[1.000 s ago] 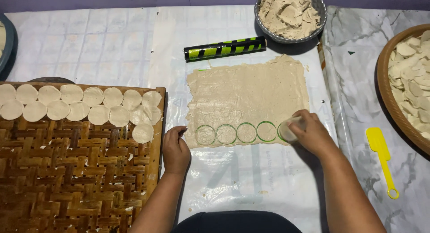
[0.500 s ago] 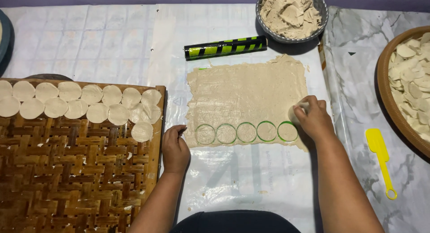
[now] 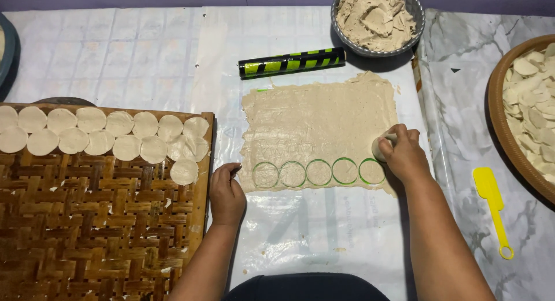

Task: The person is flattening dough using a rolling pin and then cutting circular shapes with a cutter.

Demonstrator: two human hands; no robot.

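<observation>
A flat sheet of rolled dough (image 3: 321,124) lies on a plastic-covered surface. Along its near edge runs a row of several cut circles (image 3: 318,172) with green outlines. My right hand (image 3: 402,153) grips a small round cutter (image 3: 383,145) pressed on the sheet's right edge, just above the rightmost circle. My left hand (image 3: 226,192) rests with curled fingers on the plastic beside the sheet's near left corner, holding nothing.
A woven bamboo tray (image 3: 98,231) at left carries two rows of dough discs (image 3: 104,133). A black-and-green rolling pin (image 3: 292,62) lies behind the sheet. A metal bowl of dough (image 3: 377,17) stands beyond it. At right are a wooden bowl of scraps (image 3: 529,104) and a yellow spatula (image 3: 492,205).
My right hand lifted the cutter off the rightmost circle and moved it up and to the right onto uncut dough. The left hand stayed put.
</observation>
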